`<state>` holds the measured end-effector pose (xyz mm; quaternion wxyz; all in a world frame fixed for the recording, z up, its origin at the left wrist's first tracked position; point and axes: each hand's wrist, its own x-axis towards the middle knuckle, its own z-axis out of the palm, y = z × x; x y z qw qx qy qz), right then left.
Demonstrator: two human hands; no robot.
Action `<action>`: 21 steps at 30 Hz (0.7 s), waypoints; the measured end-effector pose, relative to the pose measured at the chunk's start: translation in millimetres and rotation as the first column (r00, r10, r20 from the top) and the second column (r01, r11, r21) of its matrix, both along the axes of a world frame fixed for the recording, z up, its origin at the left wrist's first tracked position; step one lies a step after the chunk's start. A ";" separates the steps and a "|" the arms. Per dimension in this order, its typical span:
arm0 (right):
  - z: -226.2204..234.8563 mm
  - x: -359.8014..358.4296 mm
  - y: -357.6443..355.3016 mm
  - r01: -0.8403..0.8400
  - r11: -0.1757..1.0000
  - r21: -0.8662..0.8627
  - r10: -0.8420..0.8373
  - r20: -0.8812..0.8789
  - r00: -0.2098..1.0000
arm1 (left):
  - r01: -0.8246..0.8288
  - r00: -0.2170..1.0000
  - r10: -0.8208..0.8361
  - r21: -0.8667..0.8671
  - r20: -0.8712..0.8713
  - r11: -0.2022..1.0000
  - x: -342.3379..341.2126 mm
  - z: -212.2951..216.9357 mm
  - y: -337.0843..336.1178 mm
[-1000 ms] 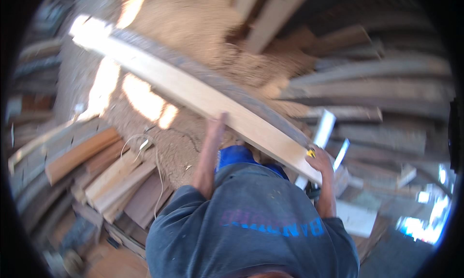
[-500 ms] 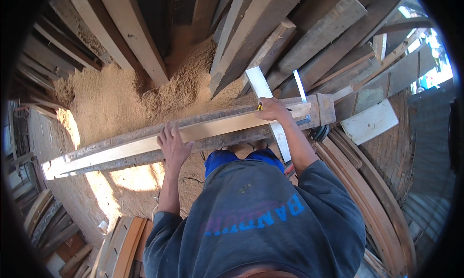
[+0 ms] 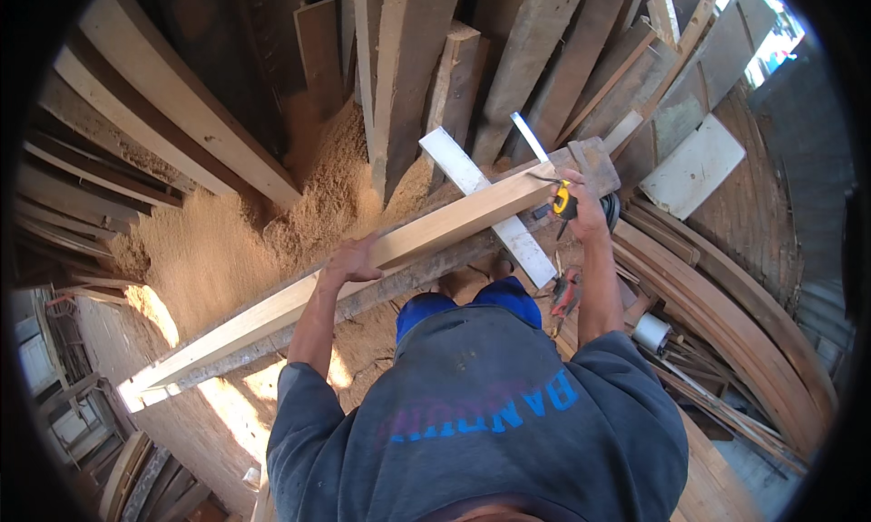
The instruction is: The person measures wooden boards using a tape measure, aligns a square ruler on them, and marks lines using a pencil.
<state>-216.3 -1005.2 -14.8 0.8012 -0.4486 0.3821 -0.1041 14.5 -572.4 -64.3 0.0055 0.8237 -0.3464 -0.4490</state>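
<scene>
A long pale wooden beam [image 3: 435, 224] lies slantwise over a rough, weathered bench plank [image 3: 431, 270]. My left hand [image 3: 352, 261] grips the beam near its middle, thumb on the near side and fingers over the far side. At the beam's right end, my right hand [image 3: 588, 212] is closed around a yellow-and-black tape measure [image 3: 563, 199]. A thin dark stick, perhaps a pencil, pokes out from the same fingers. A white board [image 3: 526, 250] crosses beneath the beam. Beside the right end shows a narrow metal blade [image 3: 528, 136], partly hidden by the wood.
Sawdust [image 3: 204, 259] is heaped beyond the bench, against several upright timbers [image 3: 413, 78]. A red-and-black tool [image 3: 566, 295] lies below my right forearm. Curved planks [image 3: 726, 313] and a white can [image 3: 650, 331] sit at the right, near a white panel [image 3: 694, 166].
My left hand has moved right along the beam and now grips it. My right hand has shifted right to the beam's end with the tape measure. The beam's right end looks turned and raised.
</scene>
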 end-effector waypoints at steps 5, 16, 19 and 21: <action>-44.6 -75.8 -39.7 0.092 0.982 -0.164 -0.126 -0.212 0.969 | -0.036 0.980 0.013 -0.115 -0.201 0.993 5.5 -46.6 12.3; -108.2 -117.6 -44.3 0.000 0.953 -0.304 -0.180 -0.562 0.807 | -0.209 0.915 0.238 0.124 -0.325 0.970 18.7 -90.7 -6.0; -83.7 -103.2 -47.2 0.101 0.994 -0.038 -0.108 -0.401 0.910 | -0.238 0.944 0.247 0.068 -0.217 0.969 13.8 -78.9 -3.8; -65.4 -94.0 -49.0 0.154 0.958 0.242 -0.124 -0.134 0.983 | -0.237 0.955 0.234 0.003 -0.184 0.971 11.0 -67.6 -3.9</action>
